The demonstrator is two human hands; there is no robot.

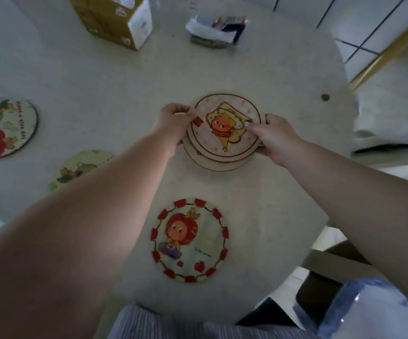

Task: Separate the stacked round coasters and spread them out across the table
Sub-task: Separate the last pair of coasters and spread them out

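A small stack of round coasters (218, 152) is held just above the white table (100, 94), at its middle. The top coaster (225, 126) shows a yellow toast character and sits shifted up and to the right of the ones beneath. My left hand (171, 126) grips the stack's left edge. My right hand (275, 138) holds the right edge, thumb on the top coaster's face. A red-bordered coaster (189, 240) lies flat near the front edge. Two more lie at the left: a tomato coaster (3, 128) and a green coaster (78, 167), partly hidden by my left forearm.
A tissue box (115, 19) stands at the back left. A holder with white paper and small items (216, 30) sits at the back middle. The table's curved edge (342, 152) runs down the right side, with a chair and tiled floor beyond.
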